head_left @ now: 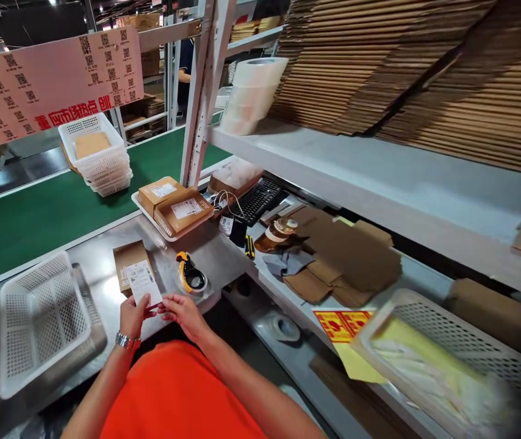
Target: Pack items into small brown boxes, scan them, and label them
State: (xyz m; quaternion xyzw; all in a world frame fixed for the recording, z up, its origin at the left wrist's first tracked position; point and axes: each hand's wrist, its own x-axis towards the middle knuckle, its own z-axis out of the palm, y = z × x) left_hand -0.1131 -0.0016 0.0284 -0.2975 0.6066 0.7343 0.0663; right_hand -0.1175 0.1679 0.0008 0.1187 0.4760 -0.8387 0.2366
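Your left hand: (135,318) thumb and fingers clamped on the lower left of one paper slip (144,283).
Your right hand: (190,316) fingertips pinched on the slip's lower right corner, at your left hand's 3 o'clock.
Paper slip: at 12 o'clock from your hands, overlapping one small brown box (125,255); you cannot tell here if it is stuck down.
Shallow basket: (168,236) between 12 and 1 o'clock, holding two brown boxes (182,210), side by side, each with one label.
White basket: (43,326) one at 9 o'clock on your metal table (91,256); another stands beyond it, cut by the view's edge.
Basket stack: (109,183) at 11 o'clock on the green belt (150,149); its top one holds a flat brown item, and the number is hard to count.
Shelf basket: (471,341) one at 3 o'clock, holding yellow and white material, blurred.
Tape dispenser: (190,272) one, near your right hand at 2 o'clock.
Bottle: (273,236) one, farther out at 2 o'clock, holding amber liquid.
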